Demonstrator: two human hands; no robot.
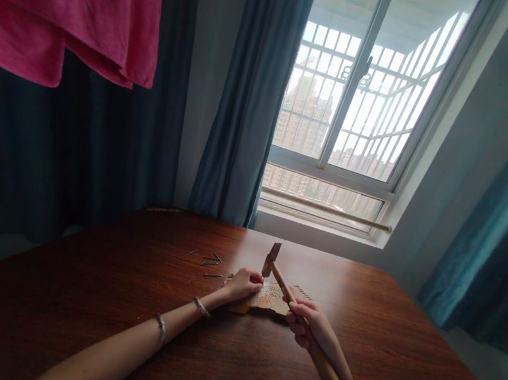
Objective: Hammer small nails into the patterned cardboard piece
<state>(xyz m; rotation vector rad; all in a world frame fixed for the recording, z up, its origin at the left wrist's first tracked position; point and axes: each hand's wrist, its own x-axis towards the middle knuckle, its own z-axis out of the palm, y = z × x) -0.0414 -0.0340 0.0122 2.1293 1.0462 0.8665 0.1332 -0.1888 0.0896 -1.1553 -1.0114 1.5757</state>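
Note:
My right hand [307,324] is wrapped round the wooden handle of a hammer [325,371]. The hammer's head is raised just above my left hand [246,284]. The fingertips of my left hand are pinched together on a nail, mostly hidden by the fingers, at the left part of a board. This board [273,297] has a light, dotted top and an uneven front edge, and lies flat on the table. A row of thin dark nails [303,292] shows along its far right side. My hands cover parts of the board.
Several loose nails [211,263] lie on the brown wooden table [209,350], left of the board. Behind the table are a blue curtain [251,100] and a barred window [345,102]. A pink cloth [95,4] hangs at the upper left.

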